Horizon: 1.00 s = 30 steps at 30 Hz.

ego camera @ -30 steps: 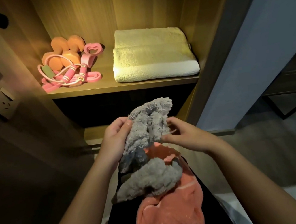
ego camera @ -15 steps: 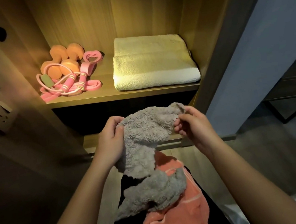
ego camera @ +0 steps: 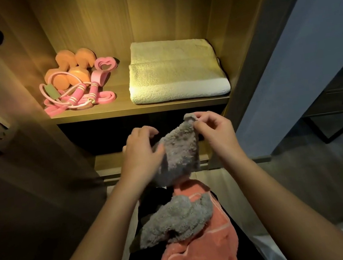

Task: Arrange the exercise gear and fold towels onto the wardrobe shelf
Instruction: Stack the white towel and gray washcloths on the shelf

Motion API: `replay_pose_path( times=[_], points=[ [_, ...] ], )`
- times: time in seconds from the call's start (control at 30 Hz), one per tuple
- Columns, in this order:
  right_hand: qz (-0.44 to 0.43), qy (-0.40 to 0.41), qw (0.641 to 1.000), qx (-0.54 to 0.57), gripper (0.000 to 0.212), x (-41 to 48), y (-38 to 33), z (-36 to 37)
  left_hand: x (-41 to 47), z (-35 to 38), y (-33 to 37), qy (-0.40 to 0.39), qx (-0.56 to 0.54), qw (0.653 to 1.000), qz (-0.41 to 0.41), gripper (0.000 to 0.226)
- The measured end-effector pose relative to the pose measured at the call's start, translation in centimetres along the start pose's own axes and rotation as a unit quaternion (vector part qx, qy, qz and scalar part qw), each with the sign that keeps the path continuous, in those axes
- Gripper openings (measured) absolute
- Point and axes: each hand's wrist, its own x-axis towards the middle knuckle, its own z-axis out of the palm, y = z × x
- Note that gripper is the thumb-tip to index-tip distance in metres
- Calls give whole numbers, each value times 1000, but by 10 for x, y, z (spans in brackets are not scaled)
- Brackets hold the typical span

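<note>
A: What is being held?
B: A grey towel (ego camera: 178, 151), at centre: its twelve-o'clock corner is being pinched by the right hand (ego camera: 215, 130), its nine-o'clock edge gripped by the left hand (ego camera: 141, 154).
A: The shelf (ego camera: 140, 108)?
B: At twelve; a folded cream towel (ego camera: 177, 73) is being borne on it.

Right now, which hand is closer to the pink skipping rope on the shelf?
Left. The left hand is below and right of the pink skipping rope; the right hand pinches the grey towel farther right.
</note>
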Motion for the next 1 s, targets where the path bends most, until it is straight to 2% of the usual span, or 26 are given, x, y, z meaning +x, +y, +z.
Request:
replay_pose_path(
  times=[0.1, 0.2, 0.27, 0.43, 0.57, 0.63, 0.7, 0.87, 1.0],
  points=[
    [-45, 1, 998, -47, 33, -5, -4, 5, -17, 14, 21, -68, -81, 994, 38, 16],
    [-57, 5, 998, -41, 22, -6, -7, 7, -28, 27, 34, -124, -65, 989, 46, 36],
    [-63, 16, 997, -32, 16, -6, -9, 6, -28, 35, 40, -116, -37, 992, 18, 39],
    [-35, 41, 998, -22, 19, -7, -10, 1, -20, 41, 38, -54, -67, 996, -27, 8],
    [-2, 59, 998, -6, 22, -2, -7, -7, -7, 30, 27, -58, -149, 986, -51, 20],
    [6, 54, 999, 2, 19, 0, -6, -7, -3, 24, 24, -84, -182, 979, -31, 21],
    [5, 44, 999, -9, 19, 2, -5, -5, -2, 18, 19, -115, -160, 980, -1, 20],
    [-3, 35, 999, -42, 26, 5, -1, -3, 12, 3, 7, -146, 35, 988, 44, 19],
    [-14, 37, 998, -54, 33, 19, 0, -13, 32, -19, -7, -180, 54, 982, 31, 24]
  ],
)
